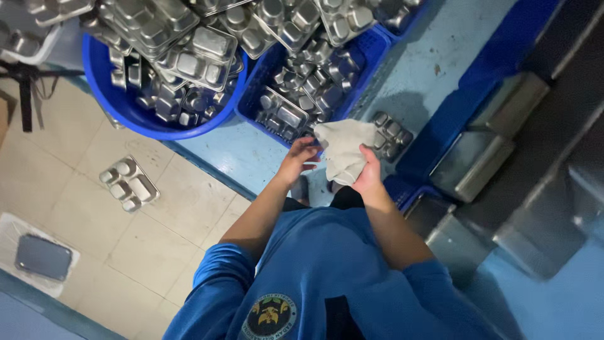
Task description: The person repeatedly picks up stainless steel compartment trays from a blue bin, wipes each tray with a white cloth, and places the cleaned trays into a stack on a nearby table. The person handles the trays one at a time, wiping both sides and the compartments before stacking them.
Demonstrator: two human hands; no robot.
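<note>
A crumpled white cloth is held up in front of me by both hands. My left hand pinches its left edge with the fingers. On the lower right side my right hand is closed on the cloth. Just behind the cloth a steel compartment tray lies on the light blue floor, partly hidden by the cloth. My blue sleeves and shirt fill the bottom of the view.
A round blue tub and a blue crate are heaped with several steel compartment trays. One tray lies on the beige tiles, with a flat grey tray further left. Steel containers stand at the right.
</note>
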